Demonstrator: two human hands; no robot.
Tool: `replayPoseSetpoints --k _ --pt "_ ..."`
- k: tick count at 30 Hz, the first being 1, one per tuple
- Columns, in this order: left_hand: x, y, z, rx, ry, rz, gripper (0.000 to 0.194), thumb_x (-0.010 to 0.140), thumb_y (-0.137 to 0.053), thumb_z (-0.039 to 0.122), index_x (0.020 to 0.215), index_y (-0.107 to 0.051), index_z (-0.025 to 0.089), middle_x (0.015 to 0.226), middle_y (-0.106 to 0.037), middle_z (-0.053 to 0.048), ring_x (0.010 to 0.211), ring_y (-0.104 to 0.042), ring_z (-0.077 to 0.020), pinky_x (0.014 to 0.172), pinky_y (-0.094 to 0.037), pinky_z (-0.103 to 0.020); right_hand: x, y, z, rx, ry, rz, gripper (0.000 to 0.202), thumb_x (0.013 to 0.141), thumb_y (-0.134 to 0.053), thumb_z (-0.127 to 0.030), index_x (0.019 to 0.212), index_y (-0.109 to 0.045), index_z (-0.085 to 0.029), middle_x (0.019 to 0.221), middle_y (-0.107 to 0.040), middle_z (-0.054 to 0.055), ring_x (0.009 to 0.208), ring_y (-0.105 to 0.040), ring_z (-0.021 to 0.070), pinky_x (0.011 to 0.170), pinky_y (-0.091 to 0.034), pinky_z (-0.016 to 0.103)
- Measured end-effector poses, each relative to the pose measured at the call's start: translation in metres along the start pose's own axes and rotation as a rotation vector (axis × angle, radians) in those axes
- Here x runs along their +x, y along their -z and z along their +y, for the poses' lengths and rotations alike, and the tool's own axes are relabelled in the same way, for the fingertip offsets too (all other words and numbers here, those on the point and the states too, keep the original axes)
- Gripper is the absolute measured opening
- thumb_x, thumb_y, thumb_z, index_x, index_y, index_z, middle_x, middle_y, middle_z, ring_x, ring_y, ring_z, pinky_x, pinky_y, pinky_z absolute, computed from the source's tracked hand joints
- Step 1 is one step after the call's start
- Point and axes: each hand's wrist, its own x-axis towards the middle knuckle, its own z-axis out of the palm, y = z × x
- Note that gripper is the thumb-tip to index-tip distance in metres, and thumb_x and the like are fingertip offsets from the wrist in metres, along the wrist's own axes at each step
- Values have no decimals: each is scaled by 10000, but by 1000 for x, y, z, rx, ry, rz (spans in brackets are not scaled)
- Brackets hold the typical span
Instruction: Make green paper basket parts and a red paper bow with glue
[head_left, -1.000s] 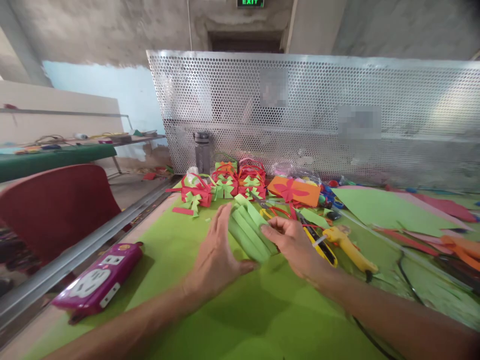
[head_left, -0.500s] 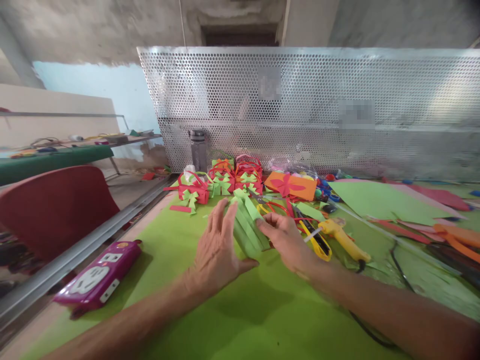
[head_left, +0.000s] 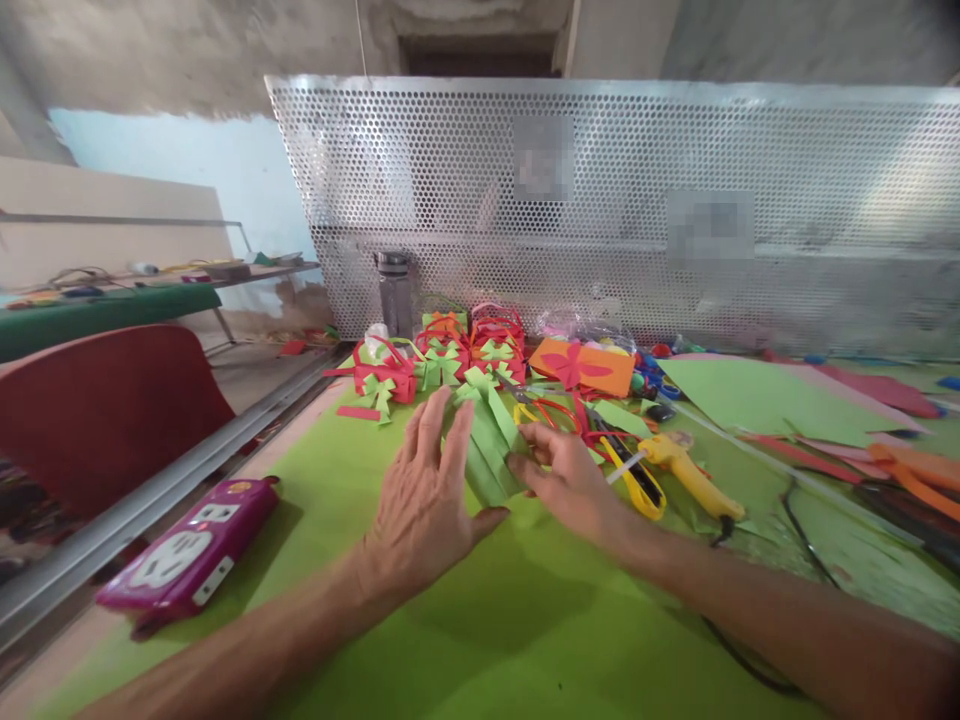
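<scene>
A folded light-green paper piece [head_left: 484, 458] with creased panels is tilted between my two hands, above the green tabletop sheet. My left hand [head_left: 429, 490] lies along its left side, fingers stretched and thumb held apart, so it is open. At the right edge, my right hand [head_left: 564, 482] pinches the paper between thumb and fingers; the fingertips partly cover that edge. Just behind are small red paper baskets [head_left: 386, 380] with green bows. To the right of my right hand are yellow-handled scissors [head_left: 643, 490] and a yellow glue gun [head_left: 694, 480].
A purple power strip [head_left: 191, 555] sits at the left, near the metal table edge. An orange paper box [head_left: 581, 368] and a dark bottle [head_left: 394, 295] stand before the perforated metal panel [head_left: 615, 170]. Green and pink sheets [head_left: 772, 400] lie at the right.
My right fingers have shifted slightly on the edge of the green paper, which has turned a little. My left hand has moved slightly left and stays spread. The whole view has shifted slightly.
</scene>
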Motion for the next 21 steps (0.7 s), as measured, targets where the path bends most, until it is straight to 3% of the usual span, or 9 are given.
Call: replayPoseSetpoints --k 7,13,17,21 --pt "-2 3 0 23 -35 -45 813 645 -691 481 1329 -347 207 1464 -139 -182 1308 -222 -416 966 -383 -538 0 0 4 -115 118 34 418 746 -561 -214 1161 -529 -178 1104 -624 112 1060 -566 253 897 -441 413" --pt "0 7 0 65 -43 -71 730 652 -683 489 1267 -436 182 1452 -125 -195 1293 -237 -436 943 -402 -539 -2 3 -2 -105 96 -4 297 778 -578 -366 1011 -582 -182 860 -630 57 818 -599 223 757 -493 396" --pt "1 8 -1 90 -26 -76 750 638 -697 488 1264 -434 168 1444 -127 -209 1295 -238 -435 940 -410 -531 0 6 -6 79 2 -36 291 857 -433 -407 759 -577 -175 592 -445 -31 554 -471 117 564 -516 302" --pt "1 9 -1 87 -11 -77 765 610 -726 472 1250 -440 166 1431 -155 -210 1282 -274 -421 942 -415 -517 3 8 -8 99 -84 -20 173 764 -549 -291 843 -603 -147 680 -544 -5 585 -492 112 537 -503 270"
